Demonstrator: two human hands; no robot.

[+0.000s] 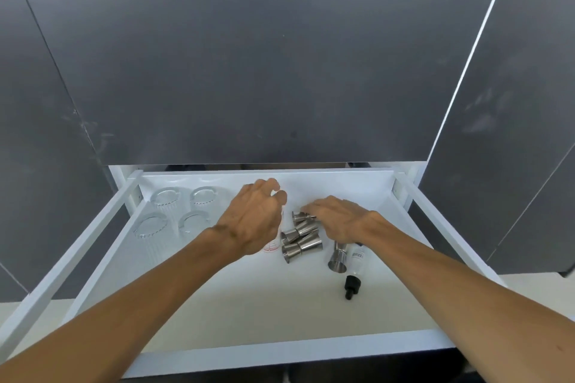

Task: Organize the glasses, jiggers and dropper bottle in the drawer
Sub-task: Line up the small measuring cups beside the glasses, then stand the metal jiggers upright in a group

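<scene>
Several clear ribbed glasses (168, 200) stand in the back left of the open white drawer (280, 348). My left hand (253, 216) is curled around the top of a clear measuring glass with red markings (271, 246). Three steel jiggers lie side by side mid-drawer: the far one (299, 216), the middle one (297, 234) and the near one (303, 247). My right hand (339, 218) lies palm down with its fingertips closed on the far jigger's right end. Another steel jigger (337, 260) and a dropper bottle with a black cap (354, 272) lie below my right wrist.
Dark grey cabinet fronts (264, 56) rise behind and on both sides of the drawer. White drawer rails (71, 246) run along the left and right. The drawer's near half has bare white floor (249, 305).
</scene>
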